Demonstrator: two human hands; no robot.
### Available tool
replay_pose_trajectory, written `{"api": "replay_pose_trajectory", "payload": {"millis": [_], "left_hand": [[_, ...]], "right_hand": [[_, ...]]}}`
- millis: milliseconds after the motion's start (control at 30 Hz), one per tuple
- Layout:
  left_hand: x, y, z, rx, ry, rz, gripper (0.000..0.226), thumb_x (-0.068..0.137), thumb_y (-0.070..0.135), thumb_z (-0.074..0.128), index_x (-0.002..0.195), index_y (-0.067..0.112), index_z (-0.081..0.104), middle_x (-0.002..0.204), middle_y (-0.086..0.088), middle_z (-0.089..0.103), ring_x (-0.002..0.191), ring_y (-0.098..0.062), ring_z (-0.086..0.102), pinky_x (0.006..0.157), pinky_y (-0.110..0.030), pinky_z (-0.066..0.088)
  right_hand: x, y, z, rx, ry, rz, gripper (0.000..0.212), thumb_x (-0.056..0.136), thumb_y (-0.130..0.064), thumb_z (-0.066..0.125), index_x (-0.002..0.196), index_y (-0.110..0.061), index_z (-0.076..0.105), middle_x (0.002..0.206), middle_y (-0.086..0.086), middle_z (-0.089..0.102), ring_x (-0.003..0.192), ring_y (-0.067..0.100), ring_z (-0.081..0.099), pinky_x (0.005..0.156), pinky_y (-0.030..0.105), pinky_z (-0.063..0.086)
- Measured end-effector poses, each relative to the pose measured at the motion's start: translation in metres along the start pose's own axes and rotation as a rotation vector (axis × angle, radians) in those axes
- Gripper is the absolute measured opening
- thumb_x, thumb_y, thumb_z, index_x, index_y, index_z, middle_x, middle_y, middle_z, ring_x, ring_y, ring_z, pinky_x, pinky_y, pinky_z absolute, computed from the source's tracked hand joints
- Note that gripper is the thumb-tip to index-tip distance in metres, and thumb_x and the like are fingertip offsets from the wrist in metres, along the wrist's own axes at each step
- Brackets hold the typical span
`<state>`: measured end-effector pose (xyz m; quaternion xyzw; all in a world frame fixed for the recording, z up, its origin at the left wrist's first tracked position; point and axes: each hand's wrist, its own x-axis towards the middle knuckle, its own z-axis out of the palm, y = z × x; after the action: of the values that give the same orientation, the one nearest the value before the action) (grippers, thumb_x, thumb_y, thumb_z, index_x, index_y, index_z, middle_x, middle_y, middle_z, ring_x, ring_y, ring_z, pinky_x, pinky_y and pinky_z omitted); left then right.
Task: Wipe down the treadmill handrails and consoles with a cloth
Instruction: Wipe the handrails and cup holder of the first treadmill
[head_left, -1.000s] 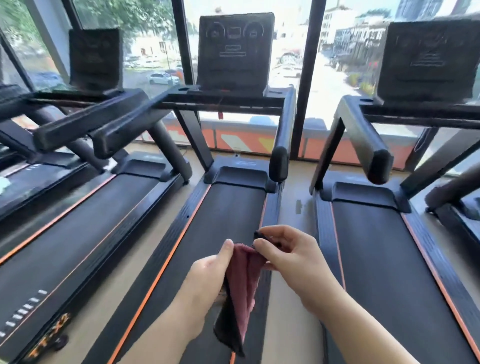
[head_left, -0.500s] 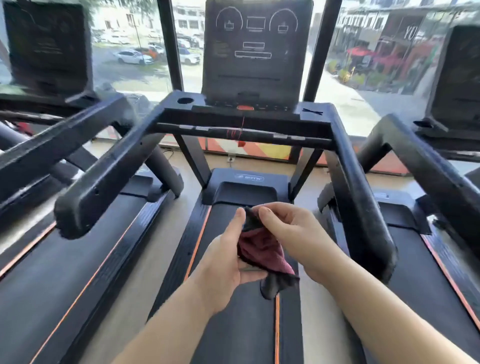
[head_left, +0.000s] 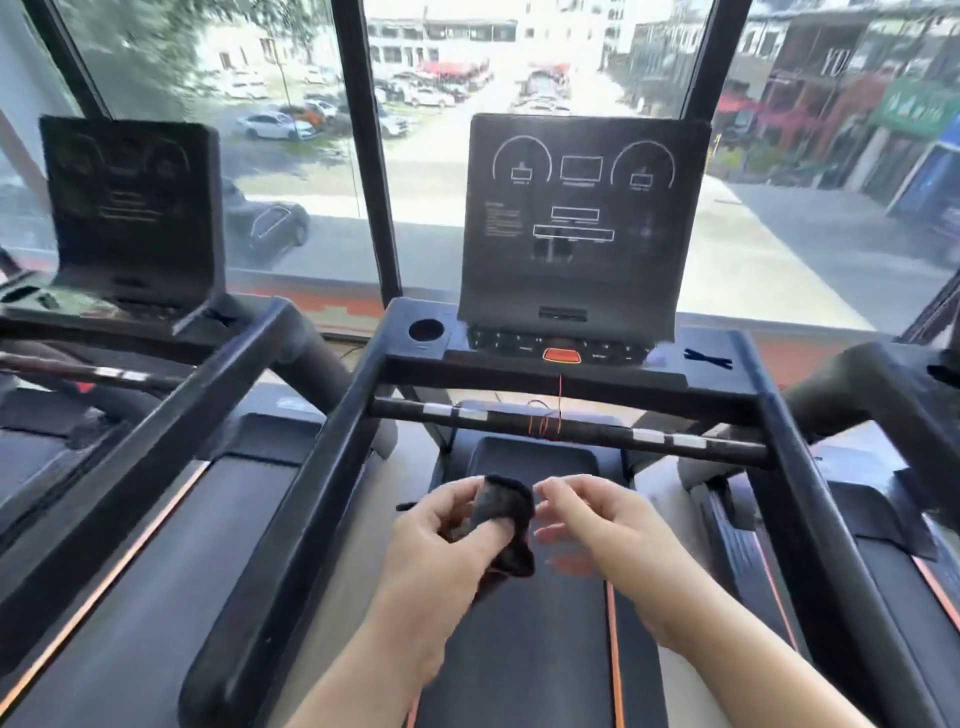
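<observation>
Head view looks down over the middle treadmill. The left hand (head_left: 447, 540) grips a dark, bunched cloth (head_left: 501, 506), fingers and thumb curled round it, low in the near centre above the belt (head_left: 530, 649). The right hand (head_left: 597, 525) hangs just to the right of the cloth with its fingers loosely curved and holding nothing. It is blurred, so I cannot tell whether a fingertip touches the cloth's edge. Both hands sit between the left handrail (head_left: 291, 519) and the right handrail (head_left: 810, 519), on the near side of the crossbar (head_left: 571, 428). Beyond the crossbar the console (head_left: 582, 223) stands upright, with an orange button (head_left: 562, 356) at its base and a round cup holder (head_left: 426, 330) to its left. A neighbouring treadmill's console (head_left: 130, 208) stands far left, against the window (head_left: 291, 171).
</observation>
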<state>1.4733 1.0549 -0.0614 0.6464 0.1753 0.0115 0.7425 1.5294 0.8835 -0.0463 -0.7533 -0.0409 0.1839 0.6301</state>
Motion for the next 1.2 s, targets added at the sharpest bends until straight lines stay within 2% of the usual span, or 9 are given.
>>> {"api": "replay_pose_trajectory", "payload": {"millis": [67, 167, 400, 600, 733, 900, 1000, 1100, 1200], "left_hand": [[0.035, 0.014, 0.0, 0.085, -0.036, 0.082, 0.021, 0.093, 0.009, 0.073, 0.102, 0.027, 0.079, 0.1, -0.009, 0.078, 0.095, -0.029, 0.076, 0.088, -0.048, 0.062], [0.091, 0.022, -0.002, 0.124, -0.034, 0.11, 0.031, 0.092, 0.015, 0.074, 0.118, 0.031, 0.075, 0.12, 0.0, 0.073, 0.11, -0.017, 0.071, 0.096, -0.04, 0.058], [0.197, 0.037, -0.013, 0.026, -0.032, -0.06, 0.025, 0.104, 0.009, 0.056, 0.122, 0.017, 0.071, 0.115, -0.005, 0.077, 0.113, -0.021, 0.072, 0.101, -0.044, 0.056], [0.273, 0.048, -0.031, -0.046, 0.187, -0.146, 0.02, 0.101, 0.011, 0.062, 0.116, 0.013, 0.076, 0.105, -0.008, 0.079, 0.101, -0.024, 0.076, 0.096, -0.046, 0.058], [0.324, 0.069, -0.058, -0.07, 0.246, -0.132, 0.019, 0.1, 0.014, 0.063, 0.116, 0.012, 0.075, 0.106, -0.01, 0.079, 0.102, -0.027, 0.076, 0.1, -0.046, 0.055], [0.407, 0.109, -0.097, 0.144, 0.282, 0.087, 0.017, 0.099, 0.014, 0.067, 0.111, 0.022, 0.075, 0.101, 0.006, 0.08, 0.099, -0.009, 0.074, 0.091, -0.026, 0.055], [0.472, 0.116, -0.121, 0.473, 0.306, 0.244, 0.016, 0.096, 0.031, 0.07, 0.11, 0.037, 0.071, 0.098, 0.02, 0.075, 0.097, 0.004, 0.067, 0.086, -0.022, 0.051], [0.535, 0.097, -0.134, 0.741, 0.257, 0.387, 0.034, 0.094, 0.032, 0.068, 0.126, 0.041, 0.061, 0.114, 0.019, 0.068, 0.111, -0.007, 0.062, 0.093, -0.031, 0.05], [0.586, 0.061, -0.14, 1.073, 0.138, 0.43, 0.057, 0.094, 0.034, 0.062, 0.148, 0.031, 0.047, 0.149, 0.004, 0.052, 0.142, -0.024, 0.041, 0.116, -0.042, 0.037]], "right_hand": [[0.03, -0.016, 0.008, 0.151, -0.039, 0.017, 0.021, 0.103, -0.028, 0.061, 0.106, -0.015, 0.077, 0.096, 0.005, 0.079, 0.081, 0.012, 0.075, 0.068, 0.031, 0.062], [0.086, -0.025, 0.014, 0.16, -0.061, -0.08, 0.019, 0.103, -0.019, 0.061, 0.104, -0.016, 0.079, 0.102, 0.01, 0.078, 0.086, 0.018, 0.07, 0.083, 0.051, 0.06], [0.217, -0.04, 0.031, 0.079, -0.169, -0.114, 0.015, 0.1, -0.019, 0.066, 0.097, -0.018, 0.08, 0.098, 0.011, 0.078, 0.098, 0.039, 0.072, 0.091, 0.06, 0.058], [0.307, -0.029, 0.008, -0.123, -0.029, -0.062, 0.021, 0.099, -0.017, 0.065, 0.085, -0.028, 0.077, 0.085, -0.001, 0.077, 0.084, 0.019, 0.073, 0.082, 0.035, 0.061], [0.368, -0.026, 0.007, -0.318, 0.011, -0.165, 0.014, 0.097, -0.017, 0.067, 0.09, -0.027, 0.074, 0.074, -0.016, 0.071, 0.068, -0.002, 0.062, 0.07, 0.016, 0.046], [0.472, -0.034, 0.036, -0.64, 0.063, -0.432, 0.024, 0.095, -0.018, 0.069, 0.119, -0.021, 0.072, 0.124, -0.016, 0.066, 0.111, -0.004, 0.059, 0.101, 0.021, 0.045], [0.531, -0.029, 0.057, -0.849, 0.078, -0.523, 0.039, 0.095, -0.016, 0.068, 0.133, -0.012, 0.067, 0.15, -0.001, 0.054, 0.145, 0.016, 0.043, 0.119, 0.029, 0.034], [0.57, -0.004, 0.07, -1.056, 0.095, -0.613, 0.051, 0.088, -0.012, 0.072, 0.137, -0.002, 0.062, 0.155, 0.014, 0.05, 0.149, 0.032, 0.04, 0.12, 0.05, 0.037], [0.589, 0.019, 0.073, -1.186, 0.124, -0.559, 0.059, 0.093, -0.027, 0.058, 0.146, -0.002, 0.053, 0.162, 0.015, 0.039, 0.153, 0.033, 0.031, 0.125, 0.048, 0.026]]}}
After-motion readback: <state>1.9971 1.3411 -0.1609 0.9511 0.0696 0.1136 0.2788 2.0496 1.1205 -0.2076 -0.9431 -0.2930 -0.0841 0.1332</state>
